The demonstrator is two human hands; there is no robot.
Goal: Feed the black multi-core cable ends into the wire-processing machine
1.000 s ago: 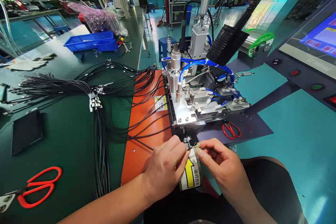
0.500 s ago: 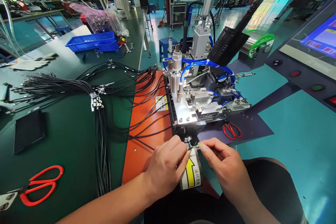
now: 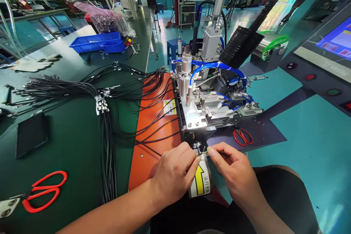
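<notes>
My left hand [image 3: 179,166] pinches the end of a black cable [image 3: 149,150] that runs in from the left across the orange plate [image 3: 148,161]. Thin coloured wires [image 3: 204,152] come out of that cable end. Thumb and forefinger of my right hand [image 3: 230,162] are closed on the tips of these wires. Both hands are just in front of the machine [image 3: 211,106], above a white label with a yellow arrow [image 3: 200,182]. More black cables [image 3: 161,120] lie over the orange plate, their ends along the machine's edge.
Bundled black cables [image 3: 106,153] lie on the green bench, with red-handled scissors [image 3: 45,192] and a black flat box [image 3: 31,135] at left. Smaller red scissors [image 3: 242,137] rest right of the machine. A blue tray [image 3: 97,43] stands farther back; a control panel [image 3: 326,65] is at right.
Both hands hold nearly the same place, with the wires still between them. The view has shifted very slightly. A person walking in the background at upper right shows more fully.
</notes>
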